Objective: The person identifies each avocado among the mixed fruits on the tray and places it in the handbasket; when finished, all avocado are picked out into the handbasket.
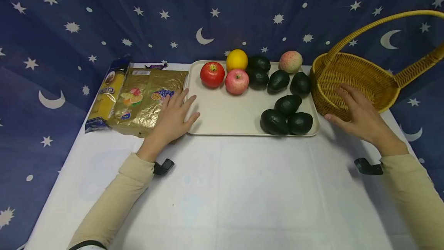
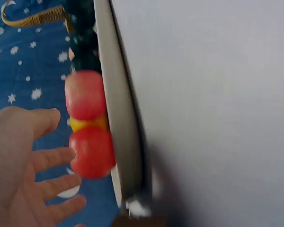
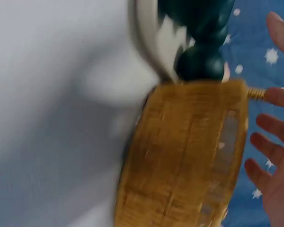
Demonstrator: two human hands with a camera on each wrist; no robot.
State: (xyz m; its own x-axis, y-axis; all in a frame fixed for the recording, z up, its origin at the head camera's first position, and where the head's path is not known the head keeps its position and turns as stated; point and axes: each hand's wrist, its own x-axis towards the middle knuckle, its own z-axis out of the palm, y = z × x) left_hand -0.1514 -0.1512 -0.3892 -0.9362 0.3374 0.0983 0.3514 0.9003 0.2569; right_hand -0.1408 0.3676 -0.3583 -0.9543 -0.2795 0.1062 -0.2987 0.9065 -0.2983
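Beyond the left rim of the cream tray (image 1: 229, 115), I have a gold packet (image 1: 145, 82) lying flat, and over its near right corner I see the left hand (image 1: 172, 119). Its fingers are spread apart and grip nothing, their tips reaching the tray's left edge; from my distance I cannot tell whether they touch it.

Just right of the tray stands the wicker basket (image 1: 362, 68), its tall handle arching up. My other wrist view shows the right hand (image 3: 279, 156) by the basket's rim, fingers apart, holding nothing; I cannot tell whether they touch the wicker.

On the tray's back left part I count a red fruit (image 1: 212, 75), a yellow fruit (image 1: 237, 60) and a pink apple (image 1: 237, 82). Dark avocados (image 1: 274, 122) fill the tray's right side, three of them grouped at its near right corner. A speckled peach (image 1: 291, 61) sits at the tray's back edge. Farther left of the tray, past the gold packet, I see a blue and yellow packet (image 1: 107, 93).
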